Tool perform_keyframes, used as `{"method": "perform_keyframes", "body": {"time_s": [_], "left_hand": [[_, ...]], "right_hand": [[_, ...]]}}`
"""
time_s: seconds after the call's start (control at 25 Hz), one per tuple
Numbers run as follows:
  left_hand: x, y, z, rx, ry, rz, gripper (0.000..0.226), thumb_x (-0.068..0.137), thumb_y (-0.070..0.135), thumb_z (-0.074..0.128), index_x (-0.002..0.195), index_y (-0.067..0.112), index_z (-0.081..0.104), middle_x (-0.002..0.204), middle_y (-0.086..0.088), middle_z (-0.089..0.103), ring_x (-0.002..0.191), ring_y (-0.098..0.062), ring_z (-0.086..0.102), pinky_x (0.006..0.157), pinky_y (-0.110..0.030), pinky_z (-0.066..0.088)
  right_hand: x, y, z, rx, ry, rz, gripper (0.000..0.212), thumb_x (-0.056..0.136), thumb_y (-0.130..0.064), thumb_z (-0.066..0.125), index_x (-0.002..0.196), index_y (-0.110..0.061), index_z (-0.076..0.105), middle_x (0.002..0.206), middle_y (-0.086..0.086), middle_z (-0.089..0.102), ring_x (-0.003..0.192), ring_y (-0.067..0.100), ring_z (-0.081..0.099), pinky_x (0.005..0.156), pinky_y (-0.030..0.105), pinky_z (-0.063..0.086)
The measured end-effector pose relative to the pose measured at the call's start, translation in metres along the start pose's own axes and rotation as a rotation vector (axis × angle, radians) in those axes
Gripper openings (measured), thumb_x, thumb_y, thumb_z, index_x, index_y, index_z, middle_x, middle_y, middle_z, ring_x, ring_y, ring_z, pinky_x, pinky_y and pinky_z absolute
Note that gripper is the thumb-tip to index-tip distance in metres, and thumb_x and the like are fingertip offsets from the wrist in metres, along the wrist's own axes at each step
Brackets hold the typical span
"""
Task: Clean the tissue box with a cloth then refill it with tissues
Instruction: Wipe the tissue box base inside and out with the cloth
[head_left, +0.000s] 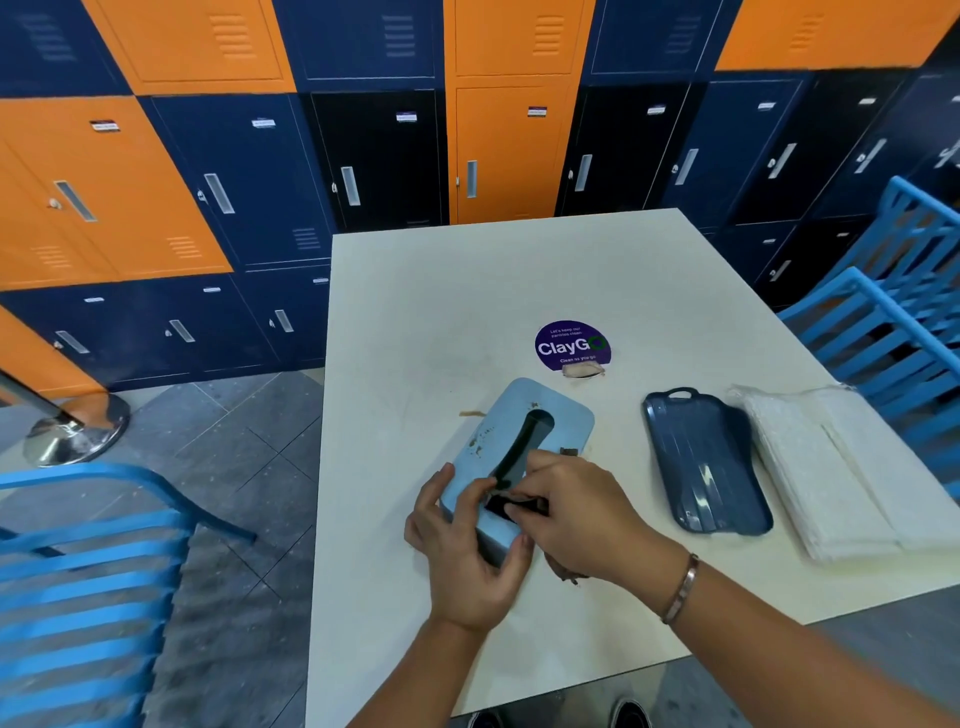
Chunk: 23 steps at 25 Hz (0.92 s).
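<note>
Crumbs (475, 442) are scattered on the pale blue box (563, 415), gripped by the left hand (467, 561); the right hand (576, 514) is pinched at its slot (524, 441), but what it holds cannot be told.

I see the light blue plastic tissue box (524, 415), round-cornered with a long dark slot in its top, lying slantwise on the white table (467, 291) toward the front edge. Brown specks dot its top. The left hand (462, 551) grips its near end and the right hand (571, 514) pinches at the slot. To its right a dark blue ribbed plastic panel (701, 467) lies flat, just beside a stack of white tissues (821, 467) at the right edge.
</note>
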<state>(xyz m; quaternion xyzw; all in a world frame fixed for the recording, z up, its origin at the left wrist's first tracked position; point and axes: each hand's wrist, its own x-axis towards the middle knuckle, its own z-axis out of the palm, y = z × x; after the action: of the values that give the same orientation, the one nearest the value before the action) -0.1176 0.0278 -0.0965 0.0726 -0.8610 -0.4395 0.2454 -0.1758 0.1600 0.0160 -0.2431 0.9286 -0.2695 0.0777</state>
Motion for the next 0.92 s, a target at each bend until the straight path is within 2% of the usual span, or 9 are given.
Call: {"method": "perform_keyframes", "body": {"time_s": [0.12,0.24,0.32,0.44,0.56,0.68,0.8,0.92], "left_hand": [[-0.001,-0.001,-0.001,-0.003,0.003,0.011,0.058,0.074,0.048,0.063,0.129,0.036,0.050,0.149,0.004,0.027,0.144,-0.006,0.022,0.112,-0.041,0.021],[-0.001,0.001,-0.002,-0.001,0.006,0.021,0.060,0.068,0.047,0.063,0.126,0.037,0.051,0.148,0.003,0.027,0.144,-0.003,0.020,0.111,-0.045,0.023],[-0.001,0.004,-0.003,0.014,0.000,0.043,0.062,0.062,0.047,0.064,0.121,0.036,0.053,0.147,0.002,0.028,0.144,-0.009,0.024,0.109,-0.050,0.028],[0.000,0.003,-0.001,0.076,-0.025,0.077,0.063,0.058,0.056,0.073,0.115,0.035,0.058,0.146,-0.005,0.033,0.143,-0.030,0.031,0.109,-0.055,0.029],[0.000,0.000,0.002,0.089,-0.031,0.077,0.064,0.061,0.070,0.076,0.112,0.031,0.066,0.145,-0.008,0.036,0.145,-0.036,0.030,0.114,-0.051,0.023],[0.000,-0.002,0.002,0.065,-0.013,0.064,0.056,0.076,0.079,0.061,0.113,0.037,0.061,0.147,-0.004,0.034,0.147,-0.030,0.028,0.117,-0.048,0.018],[-0.002,-0.004,0.004,0.045,0.009,0.065,0.051,0.082,0.079,0.054,0.114,0.039,0.059,0.148,-0.001,0.033,0.147,-0.025,0.026,0.117,-0.045,0.018],[-0.002,-0.005,0.005,0.032,0.016,0.059,0.051,0.083,0.079,0.053,0.114,0.039,0.059,0.148,0.004,0.030,0.149,-0.018,0.020,0.118,-0.042,0.017]], "right_hand": [[-0.001,-0.013,0.006,-0.059,0.025,-0.031,0.018,0.098,-0.034,0.060,0.100,-0.029,0.077,0.082,-0.014,0.043,0.082,0.013,0.053,0.064,0.027,0.043],[-0.005,-0.011,0.003,-0.095,-0.070,-0.168,0.021,0.098,-0.028,0.058,0.108,-0.030,0.077,0.088,-0.016,0.043,0.091,0.015,0.056,0.065,0.028,0.036],[-0.009,-0.002,-0.002,-0.117,-0.122,-0.262,0.026,0.093,-0.022,0.058,0.108,-0.032,0.078,0.091,-0.014,0.051,0.092,0.013,0.055,0.063,0.027,0.035],[-0.017,0.018,-0.005,-0.161,-0.151,-0.337,0.033,0.084,-0.017,0.059,0.103,-0.036,0.077,0.094,-0.010,0.058,0.092,0.017,0.057,0.056,0.032,0.047],[-0.017,0.043,-0.012,-0.144,-0.069,-0.303,0.029,0.087,-0.018,0.068,0.105,-0.039,0.077,0.093,-0.013,0.055,0.090,0.015,0.058,0.057,0.038,0.054],[-0.020,0.050,-0.014,-0.069,0.072,-0.192,0.025,0.091,-0.026,0.068,0.110,-0.039,0.076,0.090,-0.014,0.052,0.079,0.013,0.058,0.059,0.036,0.055],[-0.029,0.042,-0.003,-0.056,0.042,-0.272,0.023,0.093,-0.031,0.063,0.112,-0.034,0.075,0.089,-0.013,0.053,0.075,0.012,0.058,0.060,0.031,0.053],[-0.030,0.043,-0.004,0.036,0.096,-0.174,0.023,0.092,-0.033,0.065,0.112,-0.034,0.076,0.085,-0.019,0.048,0.076,0.008,0.056,0.062,0.030,0.052]]}}
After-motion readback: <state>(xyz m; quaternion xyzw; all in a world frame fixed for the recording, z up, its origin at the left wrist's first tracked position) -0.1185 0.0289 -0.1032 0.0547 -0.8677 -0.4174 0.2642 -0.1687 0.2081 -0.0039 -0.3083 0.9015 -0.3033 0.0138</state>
